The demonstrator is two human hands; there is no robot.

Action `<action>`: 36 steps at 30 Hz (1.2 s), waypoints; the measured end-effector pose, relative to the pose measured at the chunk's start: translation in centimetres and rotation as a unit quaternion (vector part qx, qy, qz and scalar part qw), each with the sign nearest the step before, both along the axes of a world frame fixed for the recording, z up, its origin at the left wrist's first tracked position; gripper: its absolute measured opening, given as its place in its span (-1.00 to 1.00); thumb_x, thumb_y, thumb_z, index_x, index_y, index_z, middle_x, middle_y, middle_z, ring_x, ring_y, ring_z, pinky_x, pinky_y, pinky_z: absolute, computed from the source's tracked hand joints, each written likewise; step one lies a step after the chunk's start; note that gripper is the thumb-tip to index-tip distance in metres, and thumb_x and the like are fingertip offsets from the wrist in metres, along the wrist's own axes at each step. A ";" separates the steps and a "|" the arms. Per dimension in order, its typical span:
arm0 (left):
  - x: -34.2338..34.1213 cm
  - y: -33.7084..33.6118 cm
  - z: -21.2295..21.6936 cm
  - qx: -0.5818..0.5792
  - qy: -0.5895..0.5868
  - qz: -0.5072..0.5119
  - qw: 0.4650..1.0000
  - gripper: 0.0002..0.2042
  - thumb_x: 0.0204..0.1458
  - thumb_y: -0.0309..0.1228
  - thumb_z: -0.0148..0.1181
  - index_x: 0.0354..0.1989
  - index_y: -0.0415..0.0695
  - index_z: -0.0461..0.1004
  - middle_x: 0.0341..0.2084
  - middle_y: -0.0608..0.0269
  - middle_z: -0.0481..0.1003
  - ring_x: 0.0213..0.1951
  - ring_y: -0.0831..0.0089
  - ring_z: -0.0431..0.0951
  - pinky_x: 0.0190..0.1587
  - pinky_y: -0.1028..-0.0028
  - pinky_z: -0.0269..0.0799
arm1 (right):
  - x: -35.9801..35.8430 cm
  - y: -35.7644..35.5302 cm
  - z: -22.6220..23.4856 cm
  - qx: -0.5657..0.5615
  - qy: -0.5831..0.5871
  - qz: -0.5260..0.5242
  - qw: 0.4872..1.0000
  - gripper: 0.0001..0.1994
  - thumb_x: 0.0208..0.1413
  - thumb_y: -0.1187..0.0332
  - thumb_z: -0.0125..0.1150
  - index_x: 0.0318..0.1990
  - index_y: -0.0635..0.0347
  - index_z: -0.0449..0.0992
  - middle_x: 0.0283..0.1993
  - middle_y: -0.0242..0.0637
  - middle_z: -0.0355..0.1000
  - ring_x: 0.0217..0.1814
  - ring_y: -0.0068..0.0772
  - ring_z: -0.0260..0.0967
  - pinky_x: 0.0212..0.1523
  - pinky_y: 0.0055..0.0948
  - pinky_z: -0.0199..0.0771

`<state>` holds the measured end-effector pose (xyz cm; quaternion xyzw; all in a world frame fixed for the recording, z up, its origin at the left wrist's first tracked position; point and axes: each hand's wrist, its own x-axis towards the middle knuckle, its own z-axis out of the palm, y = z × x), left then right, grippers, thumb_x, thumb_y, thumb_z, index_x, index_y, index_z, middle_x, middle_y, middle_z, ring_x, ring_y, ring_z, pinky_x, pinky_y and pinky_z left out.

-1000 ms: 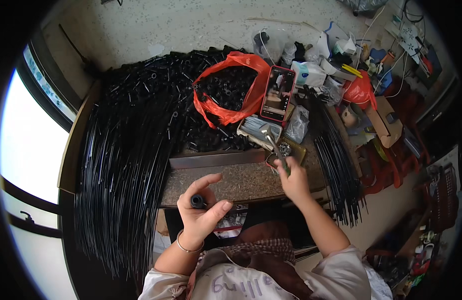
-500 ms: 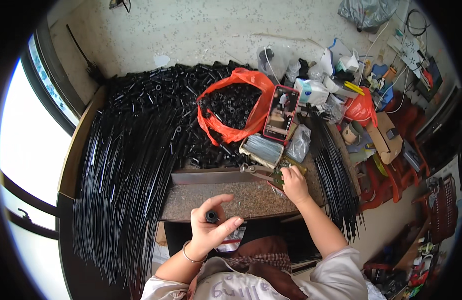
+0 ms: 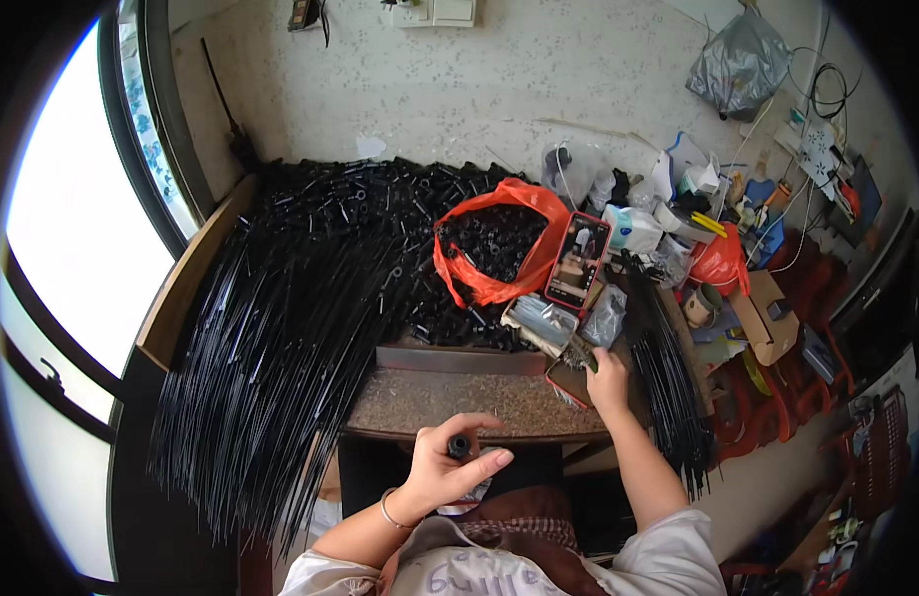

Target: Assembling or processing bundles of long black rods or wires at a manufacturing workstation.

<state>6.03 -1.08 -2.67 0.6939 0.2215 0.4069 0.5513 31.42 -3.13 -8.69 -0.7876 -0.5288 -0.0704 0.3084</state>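
My left hand [image 3: 448, 467] is raised over the near edge of the table. Its lower fingers curl round a short black tubular part [image 3: 459, 446], whose round end faces up, while thumb and forefinger stand apart. To the right, my right hand [image 3: 608, 382] is closed on the pincers [image 3: 580, 352], blurred and partly covered by the fingers. These lie against the near right side of a small box [image 3: 541, 324] of thin greyish strips. Just left of my right hand is a dark, red-edged item [image 3: 567, 383].
Long black rods [image 3: 271, 377] cover the left side, with black tubular parts [image 3: 330, 199] heaped behind. An orange bag [image 3: 450, 263] of black pieces stands mid-table beside a propped phone [image 3: 579, 260]. More rods [image 3: 668, 397] lie right. A metal strip [image 3: 459, 360] crosses the stone-patterned top.
My right hand has carried the pincers from above the metal strip back to the right, beside the box. The left hand keeps its black part. The whole view has shifted.
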 end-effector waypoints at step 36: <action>-4.6 1.2 -1.0 -0.021 -0.082 -0.085 0.993 -0.42 -0.24 -0.33 0.11 -0.05 -0.35 0.06 -0.85 0.46 0.19 -0.77 0.76 0.10 -0.70 0.73 -0.04 | -16.5 -3.3 5.6 0.102 0.592 0.319 0.733 -0.80 -0.15 0.41 0.03 -0.45 0.29 0.16 -0.51 -0.30 0.13 -0.68 -0.60 0.12 -0.69 -0.71 0.12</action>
